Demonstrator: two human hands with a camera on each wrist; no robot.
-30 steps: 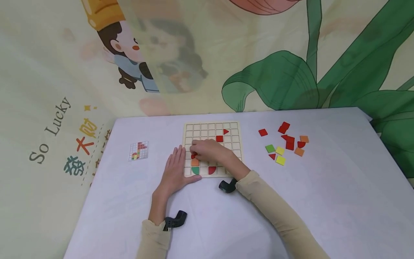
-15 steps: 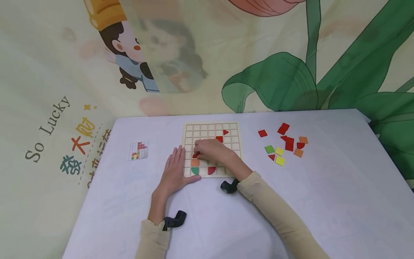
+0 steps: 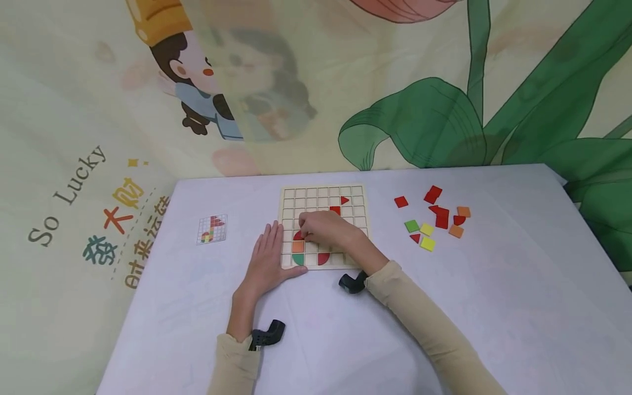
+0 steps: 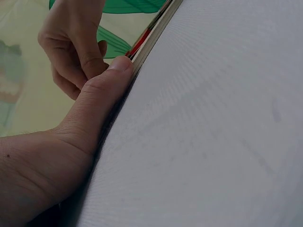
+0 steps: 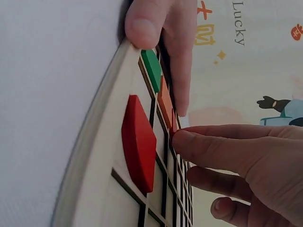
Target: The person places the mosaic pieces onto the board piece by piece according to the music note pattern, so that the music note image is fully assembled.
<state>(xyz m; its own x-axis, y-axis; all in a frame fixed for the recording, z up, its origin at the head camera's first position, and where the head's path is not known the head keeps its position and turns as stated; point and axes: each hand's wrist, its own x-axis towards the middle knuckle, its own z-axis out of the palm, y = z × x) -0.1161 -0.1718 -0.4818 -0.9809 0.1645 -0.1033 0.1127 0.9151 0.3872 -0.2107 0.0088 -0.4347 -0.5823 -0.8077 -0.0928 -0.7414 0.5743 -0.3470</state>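
Note:
A wooden grid board [image 3: 356, 241] lies on the table. Along its left edge rests my left hand [image 3: 266, 263], fingers straight, with the thumb at the board's front edge; the left wrist view shows that thumb [image 4: 102, 90] close up. My right hand [image 3: 328, 229] is over the board, its fingertips pinching a red quarter-circle tile [image 3: 298, 236] near the left side. Directly below this tile sit an orange square tile [image 3: 298, 247] and a green quarter-circle tile [image 3: 298, 259]. Another red rounded tile [image 5: 138, 144] lies in the front row. Farther back are a red square [image 3: 335, 210] and a red triangle [image 3: 344, 200].
Loose tiles lie right of the board, among them a red square [image 3: 401, 202], a green one [image 3: 411, 225], a yellow one [image 3: 427, 244] and an orange one [image 3: 456, 231]. A printed pattern card [image 3: 212, 229] lies to the left. A patterned cloth hangs behind the table.
My right hand has shifted slightly right, and more of the red quarter-circle tile shows above the orange square. The left hand has stayed in place.

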